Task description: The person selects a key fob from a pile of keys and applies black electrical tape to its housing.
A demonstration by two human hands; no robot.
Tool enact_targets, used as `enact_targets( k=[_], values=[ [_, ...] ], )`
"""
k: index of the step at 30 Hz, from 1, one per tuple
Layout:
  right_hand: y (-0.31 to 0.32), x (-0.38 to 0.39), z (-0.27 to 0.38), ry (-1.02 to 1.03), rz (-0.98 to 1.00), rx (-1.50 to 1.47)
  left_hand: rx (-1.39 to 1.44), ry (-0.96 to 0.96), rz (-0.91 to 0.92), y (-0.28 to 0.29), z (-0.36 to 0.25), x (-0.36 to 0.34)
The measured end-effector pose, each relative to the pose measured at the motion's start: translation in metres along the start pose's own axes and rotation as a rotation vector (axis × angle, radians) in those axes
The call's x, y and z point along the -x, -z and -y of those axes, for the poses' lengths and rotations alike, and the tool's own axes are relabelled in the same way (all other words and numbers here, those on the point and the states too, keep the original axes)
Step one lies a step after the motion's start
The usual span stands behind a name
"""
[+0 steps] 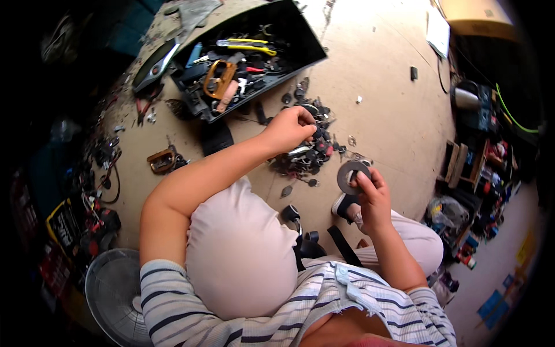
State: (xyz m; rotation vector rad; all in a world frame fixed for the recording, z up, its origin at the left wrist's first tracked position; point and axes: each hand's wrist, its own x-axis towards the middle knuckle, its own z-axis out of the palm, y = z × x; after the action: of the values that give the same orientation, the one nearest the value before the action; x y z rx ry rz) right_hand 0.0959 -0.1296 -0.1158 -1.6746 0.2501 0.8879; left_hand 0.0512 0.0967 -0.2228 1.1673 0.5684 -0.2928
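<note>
A loose pile of keys, key fobs and small metal bits (315,155) lies on the floor in front of me. Over its near left part is my left hand (291,128), its fingers curled together in a pinch; whatever may be between the fingertips is too small to make out. To the right of the pile, my right hand (374,194) grips a dark flat ring (345,179) by its edge, thumb across its face. The ring is held up off the floor, its centre hole partly covered by the thumb.
A black bin (306,43) of tools and parts stands beyond the pile, with a yellow utility knife (245,45) inside. A brown-framed piece (162,161) lies to the left. A fan (113,295) is at lower left. Clutter (457,214) lines the right side.
</note>
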Motion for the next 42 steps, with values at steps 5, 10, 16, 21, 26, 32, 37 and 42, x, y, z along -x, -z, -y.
enact_targets(
  k=[5,10,16,21,26,32,37,42],
  values=[
    [-0.003,0.000,-0.005,-0.044,0.014,0.014,-0.115,-0.018,0.055,0.007,0.036,-0.004],
    [0.000,-0.002,-0.004,-0.044,0.017,0.022,-0.558,-0.457,-0.195,0.018,0.019,-0.010],
    [-0.002,0.000,-0.004,-0.056,0.030,0.003,-0.734,-0.639,-0.656,0.092,0.003,-0.050],
    [-0.004,0.001,-0.007,-0.059,0.028,0.012,-1.336,-0.239,-0.236,0.131,0.013,-0.079],
    [-0.006,0.002,-0.007,-0.076,0.023,0.014,-1.496,-0.166,-0.082,0.134,0.021,-0.092],
    [0.001,0.001,-0.010,-0.077,0.026,0.013,-1.254,-0.337,-0.354,0.135,0.020,-0.079],
    [-0.001,0.001,-0.009,-0.067,0.016,-0.005,-0.188,-0.319,-0.549,0.127,-0.003,-0.061],
    [-0.001,0.003,-0.006,-0.056,0.026,-0.006,0.385,-0.190,-0.309,0.077,-0.037,-0.026]
  ],
)
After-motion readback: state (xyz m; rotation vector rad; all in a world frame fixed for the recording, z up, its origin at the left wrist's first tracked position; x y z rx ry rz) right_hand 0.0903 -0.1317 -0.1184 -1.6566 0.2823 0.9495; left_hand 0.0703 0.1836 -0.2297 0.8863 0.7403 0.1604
